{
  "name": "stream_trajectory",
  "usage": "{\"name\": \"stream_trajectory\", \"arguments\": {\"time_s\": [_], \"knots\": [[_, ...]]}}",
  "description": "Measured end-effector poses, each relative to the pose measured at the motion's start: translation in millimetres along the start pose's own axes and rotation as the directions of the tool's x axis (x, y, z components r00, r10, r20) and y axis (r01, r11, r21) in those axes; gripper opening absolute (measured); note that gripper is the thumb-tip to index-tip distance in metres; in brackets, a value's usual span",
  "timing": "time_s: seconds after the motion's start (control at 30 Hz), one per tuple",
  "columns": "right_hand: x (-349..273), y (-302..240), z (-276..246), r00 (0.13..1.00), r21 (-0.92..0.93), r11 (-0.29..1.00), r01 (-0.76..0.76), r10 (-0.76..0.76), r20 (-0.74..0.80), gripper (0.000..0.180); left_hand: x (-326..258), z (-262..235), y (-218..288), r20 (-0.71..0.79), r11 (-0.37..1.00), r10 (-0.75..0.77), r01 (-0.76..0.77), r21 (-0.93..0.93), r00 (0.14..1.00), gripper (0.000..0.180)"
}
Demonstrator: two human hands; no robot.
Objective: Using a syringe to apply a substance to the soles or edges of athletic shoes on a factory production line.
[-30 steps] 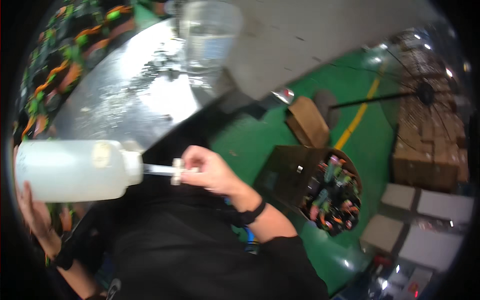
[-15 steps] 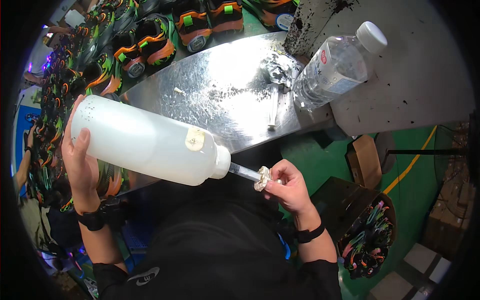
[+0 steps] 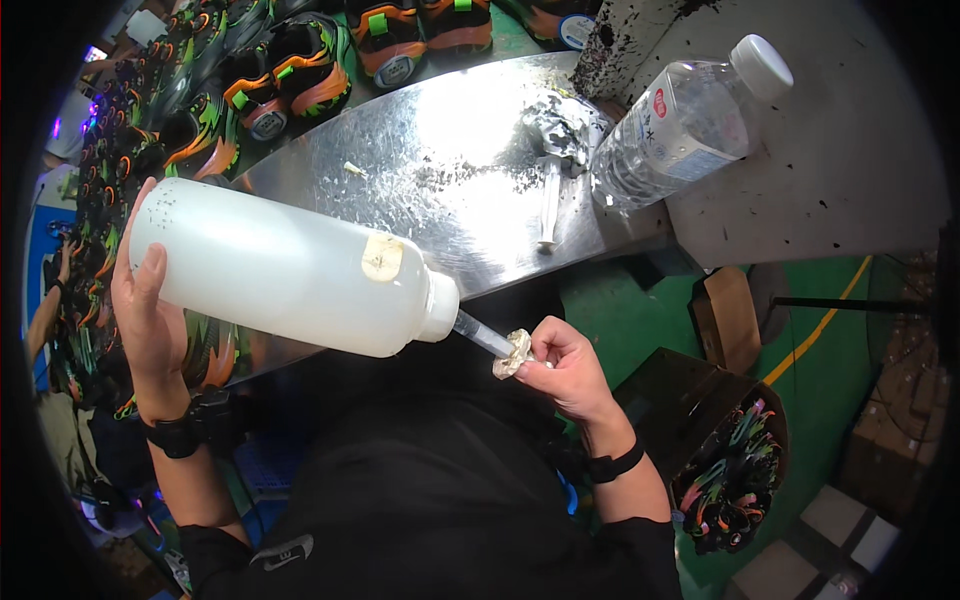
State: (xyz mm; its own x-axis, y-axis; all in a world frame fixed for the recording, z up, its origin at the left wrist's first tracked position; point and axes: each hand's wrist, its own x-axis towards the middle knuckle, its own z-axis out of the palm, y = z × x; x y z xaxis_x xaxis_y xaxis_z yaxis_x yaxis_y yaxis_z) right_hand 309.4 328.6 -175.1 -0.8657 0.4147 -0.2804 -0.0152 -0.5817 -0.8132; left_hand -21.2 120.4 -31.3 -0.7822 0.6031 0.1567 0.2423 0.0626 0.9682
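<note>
My left hand (image 3: pixel 148 318) grips the base of a large milky-white plastic squeeze bottle (image 3: pixel 290 270), held tilted with its thin nozzle (image 3: pixel 482 334) pointing right and down. A small round yellowish patch sits on the bottle's shoulder. My right hand (image 3: pixel 565 365) pinches a small whitish wad of cloth (image 3: pixel 514 354) right against the nozzle tip. Both hands hover in front of a shiny metal work surface (image 3: pixel 440 180). Each wrist wears a black band.
A clear water bottle (image 3: pixel 685 125) stands at the metal surface's right end, beside a small brush-like tool (image 3: pixel 548 205). Several orange, green and black shoes (image 3: pixel 300 80) line the far side. A dark bin of colourful parts (image 3: pixel 735 480) and cardboard boxes sit on the green floor at right.
The view swung from the floor back to the bench. My left hand raised the white bottle higher and tilted it, and the cloth stays at the nozzle.
</note>
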Motion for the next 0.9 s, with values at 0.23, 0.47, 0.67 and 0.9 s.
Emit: {"name": "stream_trajectory", "arguments": {"time_s": [0.23, 0.47, 0.67, 0.9], "knots": [[5.1, 8.1, -8.4, 0.999, 0.011, 1.000, 0.020, -0.020, -0.040, 0.028, 3.0, -2.8, -0.9, -0.013, 1.000, 0.010, -0.010, 0.022, 1.000, 0.072], [5.5, -16.4, -4.5, 0.996, -0.074, 0.993, -0.089, 0.088, -0.016, 0.024, 1.1, -7.6, 0.1, -0.004, 0.998, 0.031, -0.030, 0.052, 1.000, 0.072], [10.6, -4.5, -8.8, 0.998, -0.103, 0.994, -0.033, 0.028, -0.048, 0.027, 3.2, -8.6, 13.8, 0.013, 0.983, 0.099, -0.100, 0.157, 0.995, 0.078], [15.7, -2.0, -4.9, 0.993, -0.039, 0.996, -0.079, 0.075, -0.088, 0.033, 3.6, -10.3, 23.3, 0.016, 0.950, 0.163, -0.161, 0.267, 0.987, 0.079]]}}
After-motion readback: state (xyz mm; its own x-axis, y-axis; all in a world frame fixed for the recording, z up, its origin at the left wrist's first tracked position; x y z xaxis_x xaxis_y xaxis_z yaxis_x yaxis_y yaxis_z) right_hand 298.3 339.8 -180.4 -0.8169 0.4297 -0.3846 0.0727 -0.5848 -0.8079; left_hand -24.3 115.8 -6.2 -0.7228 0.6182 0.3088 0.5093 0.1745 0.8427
